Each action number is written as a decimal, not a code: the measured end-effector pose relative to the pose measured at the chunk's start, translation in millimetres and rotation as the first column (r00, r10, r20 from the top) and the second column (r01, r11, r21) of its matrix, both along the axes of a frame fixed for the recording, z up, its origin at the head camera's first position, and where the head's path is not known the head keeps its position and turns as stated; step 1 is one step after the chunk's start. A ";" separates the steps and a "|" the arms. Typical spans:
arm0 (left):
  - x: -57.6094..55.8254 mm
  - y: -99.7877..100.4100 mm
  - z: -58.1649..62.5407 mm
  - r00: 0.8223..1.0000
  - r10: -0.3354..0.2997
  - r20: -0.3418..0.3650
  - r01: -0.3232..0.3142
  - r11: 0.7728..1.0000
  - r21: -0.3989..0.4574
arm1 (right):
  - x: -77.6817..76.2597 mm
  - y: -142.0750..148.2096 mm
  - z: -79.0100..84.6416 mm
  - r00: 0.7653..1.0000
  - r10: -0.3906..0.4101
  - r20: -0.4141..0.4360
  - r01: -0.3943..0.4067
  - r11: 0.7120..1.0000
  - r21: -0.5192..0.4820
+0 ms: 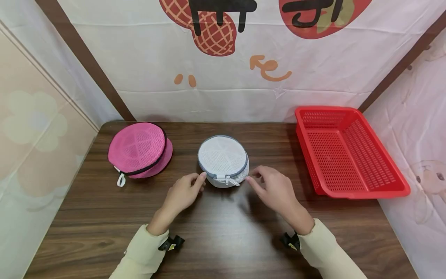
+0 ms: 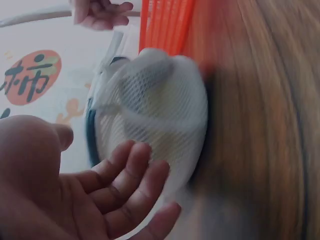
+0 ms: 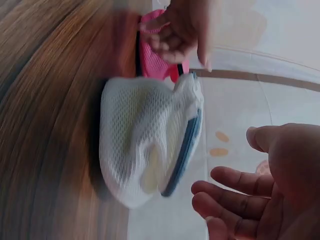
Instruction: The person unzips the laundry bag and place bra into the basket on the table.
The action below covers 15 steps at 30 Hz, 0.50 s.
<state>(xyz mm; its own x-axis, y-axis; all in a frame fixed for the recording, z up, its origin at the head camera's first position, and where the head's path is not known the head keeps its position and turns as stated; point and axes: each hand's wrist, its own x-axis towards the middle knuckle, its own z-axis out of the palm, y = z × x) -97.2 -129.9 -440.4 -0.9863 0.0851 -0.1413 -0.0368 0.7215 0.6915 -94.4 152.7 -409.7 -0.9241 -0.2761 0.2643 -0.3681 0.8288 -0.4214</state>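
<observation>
A round white mesh laundry bag (image 1: 222,157) with a grey-blue zip edge stands at the middle of the table, its zip pull and white loop facing the person. Through the mesh in the right wrist view a pale yellowish patch shows. My left hand (image 1: 186,190) is at the bag's near left side, thumb tip by the rim, fingers loosely bent with nothing in them. On the other side, my right hand (image 1: 275,190) hovers close to the bag's right edge, fingers relaxed and holding nothing. Both wrist views show open palms beside the mesh bag (image 2: 170,115).
A pink mesh laundry bag (image 1: 139,149) with black trim and a white loop lies at the back left of the wooden table (image 1: 223,240). At the back right sits a red plastic basket (image 1: 315,166). A printed white cloth (image 1: 146,58) hangs behind the table.
</observation>
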 end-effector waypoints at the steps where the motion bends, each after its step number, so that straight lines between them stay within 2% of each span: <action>1: -0.8 3.0 -1.4 1.000 0.006 0.016 -0.007 0.998 0.063 | -0.4 -3.9 0.3 1.000 0.007 0.005 -0.007 1.000 -0.003; 4: -2.3 12.6 -4.5 0.997 0.022 0.070 -0.039 0.966 0.255 | -0.9 -15.2 -0.9 0.999 0.032 0.007 -0.032 0.999 -0.005; 7: -3.2 21.4 -6.4 0.993 0.040 0.114 -0.081 0.921 0.382 | -1.4 -24.7 -3.8 0.998 0.055 0.006 -0.055 0.998 -0.001; 10: -2.9 27.9 -7.4 0.988 0.061 0.144 -0.118 0.895 0.430 | -2.2 -31.8 -8.1 0.997 0.073 0.010 -0.073 0.997 0.004; 15: -1.7 32.8 -8.2 0.985 0.065 0.163 -0.134 0.878 0.459 | -3.6 -37.4 -15.0 0.996 0.085 0.029 -0.085 0.996 0.016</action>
<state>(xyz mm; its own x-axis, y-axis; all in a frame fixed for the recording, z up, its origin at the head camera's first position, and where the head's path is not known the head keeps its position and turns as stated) -98.9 -97.1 -448.6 -0.9665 0.0772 -0.2448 -0.2111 0.3038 0.9291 -98.0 115.2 -424.7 -0.9041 -0.3583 0.2329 -0.4258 0.8021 -0.4188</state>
